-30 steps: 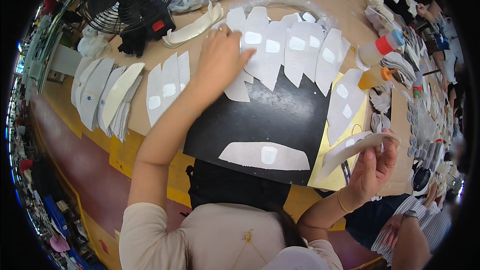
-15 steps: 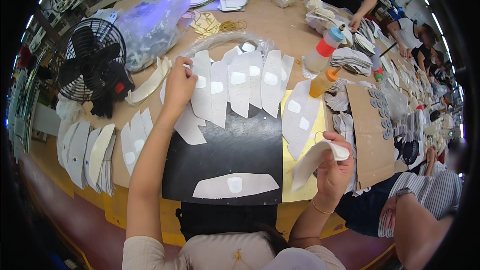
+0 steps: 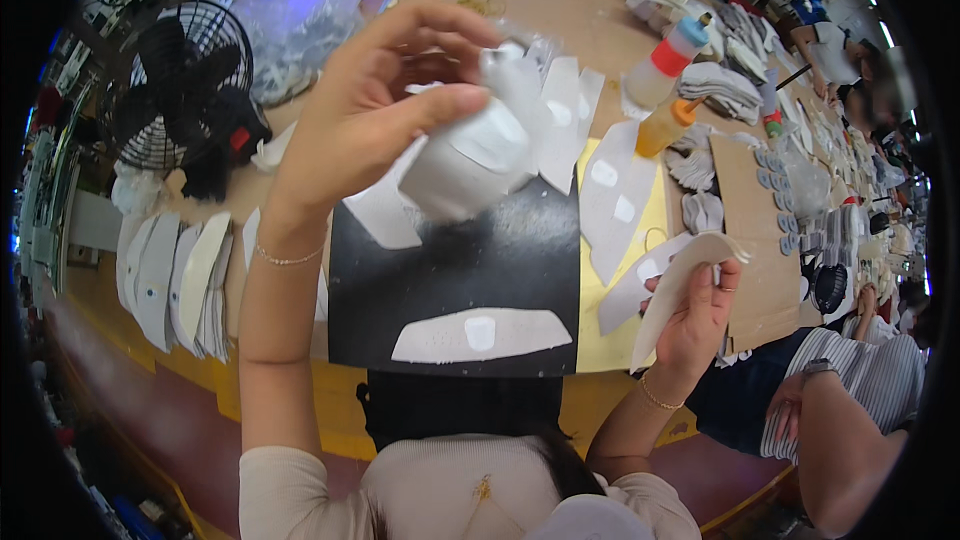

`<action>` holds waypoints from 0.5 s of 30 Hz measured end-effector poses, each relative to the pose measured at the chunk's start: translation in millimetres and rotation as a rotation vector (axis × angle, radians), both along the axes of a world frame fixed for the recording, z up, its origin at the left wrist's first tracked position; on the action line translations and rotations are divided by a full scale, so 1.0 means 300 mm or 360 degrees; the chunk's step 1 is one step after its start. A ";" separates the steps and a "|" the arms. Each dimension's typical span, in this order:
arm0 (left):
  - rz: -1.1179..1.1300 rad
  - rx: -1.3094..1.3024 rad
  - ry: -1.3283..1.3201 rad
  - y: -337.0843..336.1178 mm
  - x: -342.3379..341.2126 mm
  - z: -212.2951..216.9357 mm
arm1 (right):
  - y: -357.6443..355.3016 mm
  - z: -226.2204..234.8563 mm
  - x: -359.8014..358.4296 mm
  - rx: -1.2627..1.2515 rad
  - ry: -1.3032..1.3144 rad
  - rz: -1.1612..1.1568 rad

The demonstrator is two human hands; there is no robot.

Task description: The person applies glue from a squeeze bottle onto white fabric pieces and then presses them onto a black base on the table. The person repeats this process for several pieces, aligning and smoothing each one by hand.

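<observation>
My left hand (image 3: 370,110) is raised over the table, its thumb and fingers closed on a curved white fabric piece (image 3: 455,185) with a glossy white patch. Motion blurs this piece, so I cannot tell whether it is one layer. At the right, my right hand (image 3: 695,325) grips a bent cream fabric piece (image 3: 677,290), apart from the table. On the black mat (image 3: 450,285) lies a flat perforated piece (image 3: 430,338) with a white patch in its middle. Several similar pieces (image 3: 560,130) overlap along the mat's far edge, partly hidden by my left hand.
A black fan (image 3: 175,100) and a plastic bag (image 3: 300,45) stand at the far left. Stacked pieces (image 3: 150,285) lie at the left edge. To the right are a yellow sheet (image 3: 600,335), an orange bottle (image 3: 660,130), a red-banded bottle (image 3: 665,65) and cardboard (image 3: 750,260). Co-workers are nearby.
My left hand has risen from the row of pieces toward me and now holds a patched piece. My right hand has moved slightly right with its bent piece. The view has shifted.
</observation>
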State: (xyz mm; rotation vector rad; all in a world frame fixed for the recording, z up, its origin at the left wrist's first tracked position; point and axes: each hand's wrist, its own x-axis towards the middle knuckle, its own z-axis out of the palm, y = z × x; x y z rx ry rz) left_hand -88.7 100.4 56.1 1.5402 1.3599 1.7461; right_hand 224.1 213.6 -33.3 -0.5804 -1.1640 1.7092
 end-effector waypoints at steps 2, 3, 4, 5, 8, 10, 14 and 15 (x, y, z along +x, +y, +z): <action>-0.0253 -0.0209 -0.0125 0.008 0.039 -0.023 | -0.006 -0.008 0.006 -0.0009 -0.0063 -0.0169; -0.0399 -0.0338 -0.0238 0.018 0.046 -0.066 | -0.005 -0.007 0.019 0.0008 -0.0052 -0.0049; -0.0488 -0.0474 -0.0128 0.043 0.060 -0.116 | -0.004 -0.007 0.023 0.0017 -0.0046 -0.0005; -0.0490 -0.0640 0.0021 0.062 0.069 -0.184 | -0.005 -0.007 0.019 0.0021 -0.0030 0.0056; -0.0347 -0.1111 0.0509 0.079 0.090 -0.363 | -0.018 0.004 0.013 -0.0018 -0.0067 -0.0008; -0.0179 -0.1115 0.0715 0.056 0.118 -0.375 | -0.024 0.004 0.018 -0.0030 -0.0116 -0.0008; -0.0193 -0.1004 0.0886 0.034 0.137 -0.390 | -0.014 0.000 -0.002 -0.0025 -0.0201 0.0052; -0.0235 -0.0992 0.0893 0.035 0.133 -0.392 | -0.022 -0.004 -0.016 -0.0045 -0.0221 0.0018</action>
